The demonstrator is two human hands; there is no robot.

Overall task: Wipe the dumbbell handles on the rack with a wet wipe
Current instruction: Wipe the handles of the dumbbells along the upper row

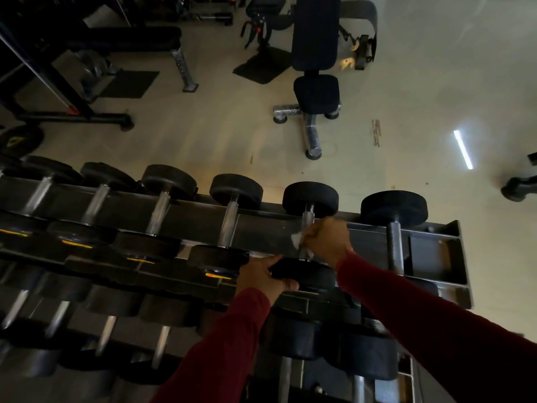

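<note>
A small white wet wipe (pixel 296 241) is being held by the right hand (pixel 327 238), and the fingers are being curled tight around it and around the shiny silver metal handle (pixel 307 225) of a black round-ended dumbbell (pixel 310 197). This dumbbell is being kept on the top row of the long dark metal rack (pixel 436 248), second from the right end. Its near black end (pixel 308 276) is being gripped by the left hand (pixel 263 276), with the thumb under it and the fingers over the top. The wipe is being bunched up small, so part of the handle could be missed. The dumbbell looks heavy, so it could be rolled or tipped off its rail if it is being pushed too hard, and fingers could be pinched against the next black dumbbell (pixel 220 257) just beside it.
</note>
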